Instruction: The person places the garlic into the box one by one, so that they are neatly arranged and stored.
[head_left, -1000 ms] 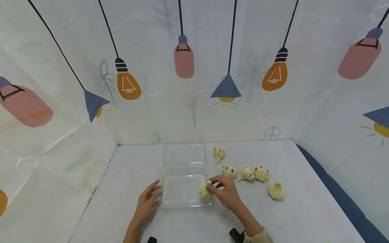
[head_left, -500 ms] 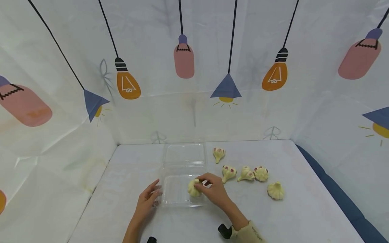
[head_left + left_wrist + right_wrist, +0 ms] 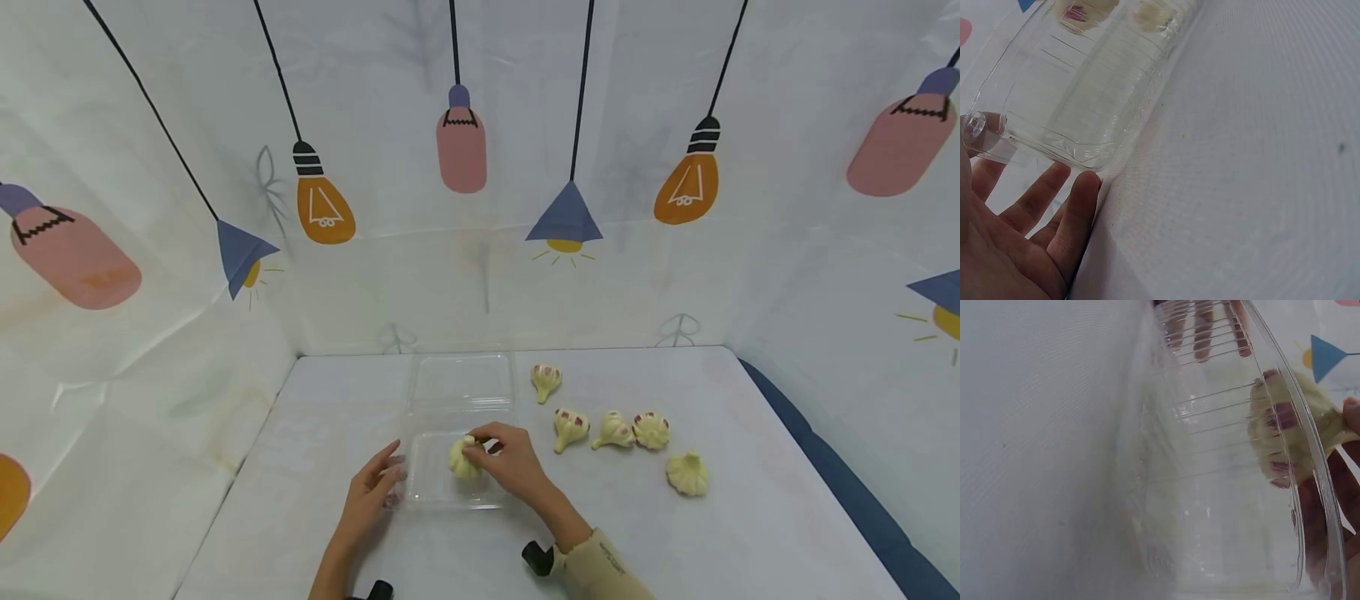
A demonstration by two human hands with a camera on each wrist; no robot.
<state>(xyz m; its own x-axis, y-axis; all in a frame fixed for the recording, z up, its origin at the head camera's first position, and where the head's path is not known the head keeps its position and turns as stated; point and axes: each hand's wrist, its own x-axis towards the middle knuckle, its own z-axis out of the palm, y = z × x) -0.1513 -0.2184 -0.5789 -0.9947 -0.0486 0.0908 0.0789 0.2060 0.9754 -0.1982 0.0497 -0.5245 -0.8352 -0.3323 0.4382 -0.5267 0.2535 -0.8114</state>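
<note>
In the head view my right hand (image 3: 512,460) pinches a pale garlic bulb (image 3: 462,461) by its stem. The bulb is over the front half of a clear plastic clamshell box (image 3: 429,505). Through the box wall in the right wrist view, the same garlic bulb (image 3: 1297,425) shows purple marks, with the right hand's fingers (image 3: 1350,415) at its stem. My left hand (image 3: 367,496) is at the box's left side. The left wrist view has its fingers (image 3: 1079,206) loosely extended, with fingertips against the box's outer wall.
Several other garlic bulbs (image 3: 570,427) lie on the white table (image 3: 720,550) to the right of the box. The box's lid (image 3: 461,379) lies folded back toward the patterned wall sheet (image 3: 510,292). Blue fabric (image 3: 832,467) borders the table's right edge.
My right hand has carried the garlic bulb leftward, from the box's right edge to over its middle. One loose bulb near the box has shifted its tilt. The left hand stays at the box's side.
</note>
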